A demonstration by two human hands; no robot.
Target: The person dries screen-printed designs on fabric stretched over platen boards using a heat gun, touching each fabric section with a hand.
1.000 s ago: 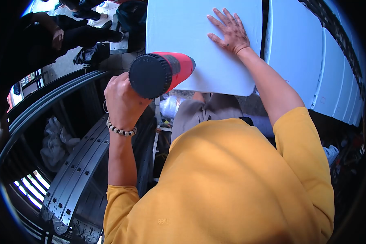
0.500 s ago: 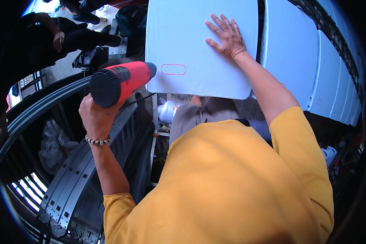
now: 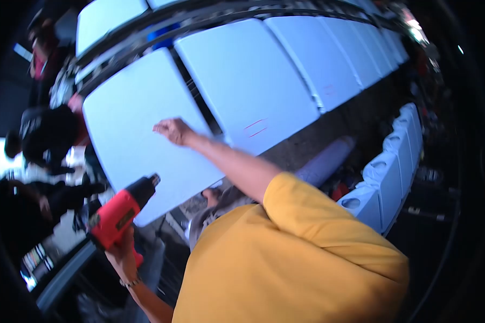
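Observation:
My left hand (image 3: 125,252), with a bead bracelet at the wrist, grips a red and black heat gun (image 3: 119,211) low at the left. Its nozzle points up toward the lower edge of a pale blue panel (image 3: 129,116) without touching it. My right hand (image 3: 173,131) rests on that same panel near its right side, arm stretched out from a yellow sleeve. The picture is blurred, so its fingers look curled but I cannot tell for sure.
More pale blue panels (image 3: 253,75) run in a row to the right, under a dark rail (image 3: 199,16). White moulded pieces (image 3: 385,180) line the right side. Other people (image 3: 48,134) stand at the left.
The view has swung and tilted sharply. The heat gun has dropped lower and away from the panel. My right hand, flat with spread fingers before, now looks bunched on the panel.

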